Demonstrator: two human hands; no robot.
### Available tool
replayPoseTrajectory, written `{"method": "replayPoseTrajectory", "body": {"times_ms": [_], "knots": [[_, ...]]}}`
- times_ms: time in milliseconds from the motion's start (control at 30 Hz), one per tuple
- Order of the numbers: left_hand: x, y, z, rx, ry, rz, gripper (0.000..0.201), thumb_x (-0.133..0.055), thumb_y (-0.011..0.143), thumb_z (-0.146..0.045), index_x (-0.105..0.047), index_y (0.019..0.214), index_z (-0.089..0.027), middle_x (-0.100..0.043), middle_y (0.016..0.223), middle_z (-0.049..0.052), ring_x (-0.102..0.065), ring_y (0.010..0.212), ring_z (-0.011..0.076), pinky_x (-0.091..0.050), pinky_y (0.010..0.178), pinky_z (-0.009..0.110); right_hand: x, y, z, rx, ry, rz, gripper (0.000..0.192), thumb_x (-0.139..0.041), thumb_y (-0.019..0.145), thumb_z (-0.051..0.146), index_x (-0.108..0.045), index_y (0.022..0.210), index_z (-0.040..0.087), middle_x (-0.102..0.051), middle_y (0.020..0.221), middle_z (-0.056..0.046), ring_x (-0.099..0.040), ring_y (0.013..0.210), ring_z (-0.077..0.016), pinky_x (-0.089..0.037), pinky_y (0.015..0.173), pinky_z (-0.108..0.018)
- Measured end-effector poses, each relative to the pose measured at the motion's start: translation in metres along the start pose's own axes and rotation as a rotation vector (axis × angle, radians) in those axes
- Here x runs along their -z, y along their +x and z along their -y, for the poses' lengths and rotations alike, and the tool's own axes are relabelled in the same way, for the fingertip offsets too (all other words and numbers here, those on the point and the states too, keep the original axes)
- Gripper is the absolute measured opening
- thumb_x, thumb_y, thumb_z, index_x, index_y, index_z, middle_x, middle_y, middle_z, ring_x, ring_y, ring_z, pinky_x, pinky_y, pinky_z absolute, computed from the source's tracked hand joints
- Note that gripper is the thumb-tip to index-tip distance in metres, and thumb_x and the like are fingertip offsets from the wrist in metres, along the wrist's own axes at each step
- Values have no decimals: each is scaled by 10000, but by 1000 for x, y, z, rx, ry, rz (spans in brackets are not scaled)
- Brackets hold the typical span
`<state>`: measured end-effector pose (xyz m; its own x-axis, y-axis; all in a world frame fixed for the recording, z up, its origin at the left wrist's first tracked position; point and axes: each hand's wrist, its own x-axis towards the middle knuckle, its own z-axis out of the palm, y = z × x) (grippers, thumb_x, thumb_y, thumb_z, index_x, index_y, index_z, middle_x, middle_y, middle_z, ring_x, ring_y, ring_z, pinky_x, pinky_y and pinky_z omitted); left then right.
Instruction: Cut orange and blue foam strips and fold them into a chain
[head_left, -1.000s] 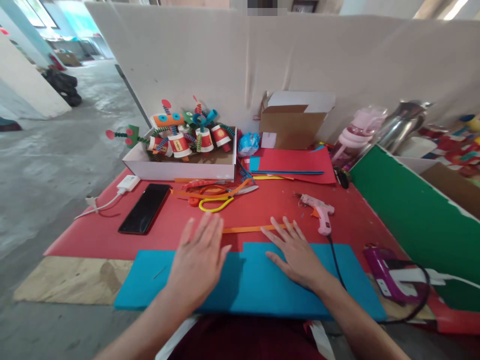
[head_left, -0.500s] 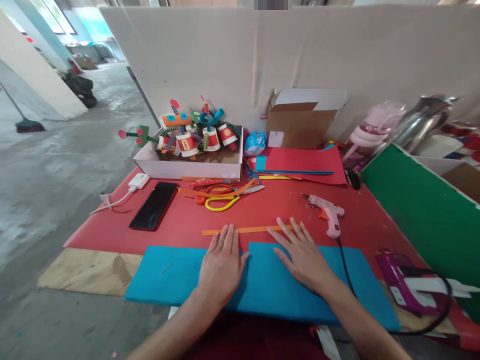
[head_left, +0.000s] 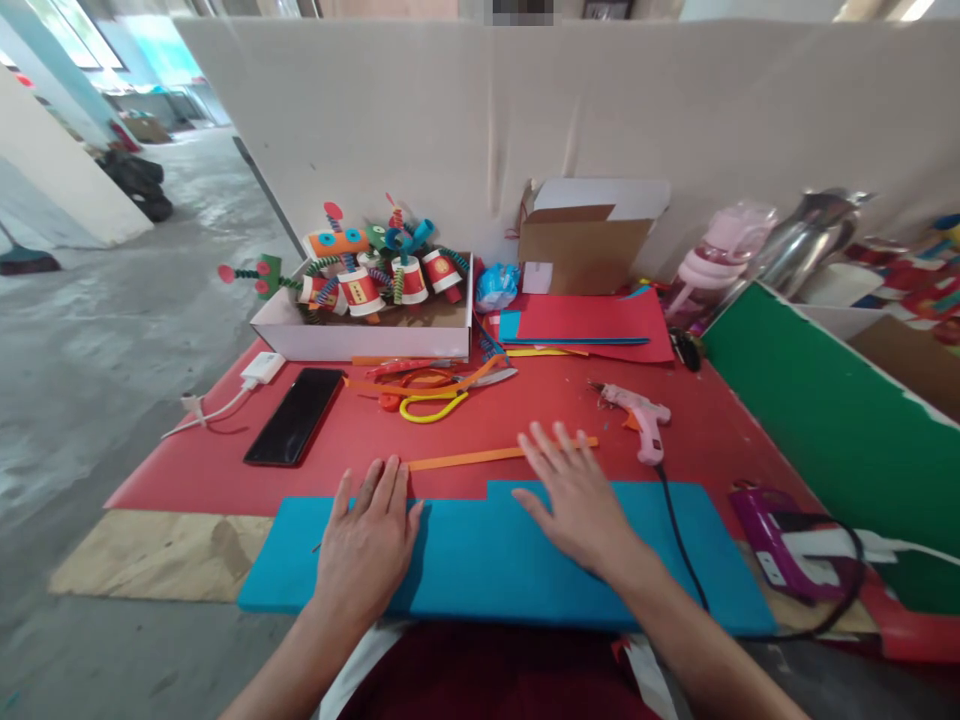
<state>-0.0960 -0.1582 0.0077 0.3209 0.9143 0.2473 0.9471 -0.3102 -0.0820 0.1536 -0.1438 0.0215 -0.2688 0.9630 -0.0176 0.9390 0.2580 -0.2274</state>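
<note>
A long blue foam sheet [head_left: 480, 560] lies across the near edge of the red table [head_left: 540, 420]. My left hand [head_left: 367, 540] rests flat on its left half, fingers apart. My right hand [head_left: 574, 500] lies flat on its upper middle, fingertips reaching an orange paper strip [head_left: 465, 458] just beyond the sheet. Neither hand holds anything.
A pink glue gun [head_left: 637, 415] with a black cord lies right of my right hand. Yellow and red scissors [head_left: 427, 395], a black phone [head_left: 295, 416] and a white box of paper-cup figures [head_left: 367, 315] sit farther back. A purple device [head_left: 772, 545] and a green board [head_left: 825, 420] are at right.
My left hand slid leftward along the blue sheet. My right hand shifted slightly forward onto the orange strip.
</note>
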Motion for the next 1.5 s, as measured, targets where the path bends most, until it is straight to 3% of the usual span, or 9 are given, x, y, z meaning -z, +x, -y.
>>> {"method": "replayPoseTrajectory", "body": {"times_ms": [133, 233, 333, 667, 933, 1067, 1267, 1400, 1500], "knots": [[1, 0, 0, -24, 6, 0, 474, -301, 930, -296, -575, 1245, -71, -563, 1296, 193, -528, 1200, 331, -304, 1047, 531, -10, 14, 53, 351, 157, 61, 692, -305, 908, 596, -302, 1448, 164, -302, 1512, -64, -192, 1422, -249, -163, 1171, -444], [0, -1, 2, -44, -22, -4, 478, -304, 924, -290, -574, 1240, -54, -561, 1289, 217, -517, 1208, 350, -305, 1034, 554, -18, 22, 69, 387, 196, 81, 724, -336, 894, 610, -309, 1441, 135, -317, 1504, -86, -200, 1419, -250, -177, 1169, -441], [-1, -2, 3, -43, -35, -13, 479, -316, 920, -296, -563, 1255, -60, -568, 1281, 213, -512, 1215, 348, -295, 1042, 551, -17, 21, 53, 332, 183, 110, 713, -326, 906, 593, -300, 1444, 125, -291, 1515, -85, -186, 1421, -263, -145, 1175, -449], [-4, -2, 5, -56, -31, -13, 501, -300, 931, -331, -556, 1265, -59, -558, 1294, 209, -509, 1215, 350, -279, 1055, 551, -1, -9, -44, 90, 29, 118, 616, -239, 943, 550, -223, 1469, 229, -244, 1532, -18, -141, 1430, -238, -183, 1165, -470], [15, 17, 6, -95, 24, 70, 434, -348, 912, -281, -598, 1197, -68, -608, 1221, 221, -547, 1138, 369, -311, 1001, 570, 10, -11, -48, -12, 2, 87, 641, -231, 932, 573, -322, 1437, 187, -361, 1480, -75, -273, 1395, -248, -237, 1142, -493], [25, 54, -9, -178, -94, 124, 353, -408, 864, -166, -590, 1166, -143, -608, 1219, 155, -556, 1099, 298, -383, 933, 464, 20, 7, -22, 75, 91, -102, 604, -310, 929, 534, -384, 1412, 178, -420, 1445, -103, -314, 1377, -266, -227, 1137, -516], [15, 92, -32, -272, -149, 280, 226, -474, 747, -127, -610, 927, -141, -647, 965, 140, -582, 968, 309, -422, 797, 420, 9, 63, 21, 170, 543, -422, 435, -269, 973, 364, -604, 1219, 238, -672, 1172, -58, -592, 1120, -179, -413, 1022, -378], [7, 95, -28, -268, -227, 252, 202, -458, 684, -82, -602, 789, -176, -643, 884, 116, -593, 935, 289, -433, 746, 370, 6, 74, 16, 131, 569, -623, 440, -243, 974, 322, -609, 1207, 251, -694, 1079, -63, -604, 1045, -194, -435, 955, -377], [8, 111, -19, -210, -446, 300, 136, -452, 663, -83, -532, 672, -193, -633, 788, 67, -614, 802, 220, -432, 670, 295, 11, 65, 4, 96, 525, -752, 444, -244, 965, 325, -643, 1138, 239, -685, 1005, -81, -596, 980, -219, -427, 906, -401]]}}
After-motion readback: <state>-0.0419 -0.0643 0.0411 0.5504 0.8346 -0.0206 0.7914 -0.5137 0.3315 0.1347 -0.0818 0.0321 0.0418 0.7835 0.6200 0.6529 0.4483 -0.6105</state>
